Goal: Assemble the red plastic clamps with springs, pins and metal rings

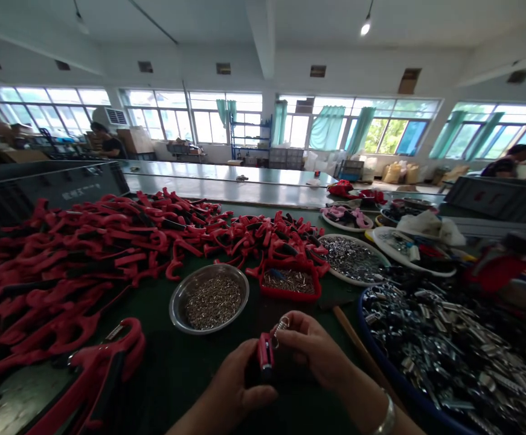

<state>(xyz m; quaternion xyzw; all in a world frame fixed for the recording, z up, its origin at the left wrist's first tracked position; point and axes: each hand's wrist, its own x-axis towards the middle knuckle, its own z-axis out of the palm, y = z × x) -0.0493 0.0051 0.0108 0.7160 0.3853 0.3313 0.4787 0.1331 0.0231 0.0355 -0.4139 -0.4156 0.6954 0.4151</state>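
Observation:
My left hand (233,386) grips a small red and black plastic part (266,353) from below, and its lower end is hidden in my fingers. My right hand (314,350) comes in from the right, its fingertips pinching a small metal ring or spring clip (281,327) at the top of the part. A silver bangle (386,420) circles my right wrist. Both hands are over the dark green bench, close together. A steel bowl of small metal pins (209,299) stands just ahead of them.
A large heap of red and black hook-shaped parts (86,260) covers the bench to the left. A red tray (288,281), a plate of metal pieces (352,260) and a blue tub of metal clips (453,356) lie ahead and right. Two co-workers sit farther away.

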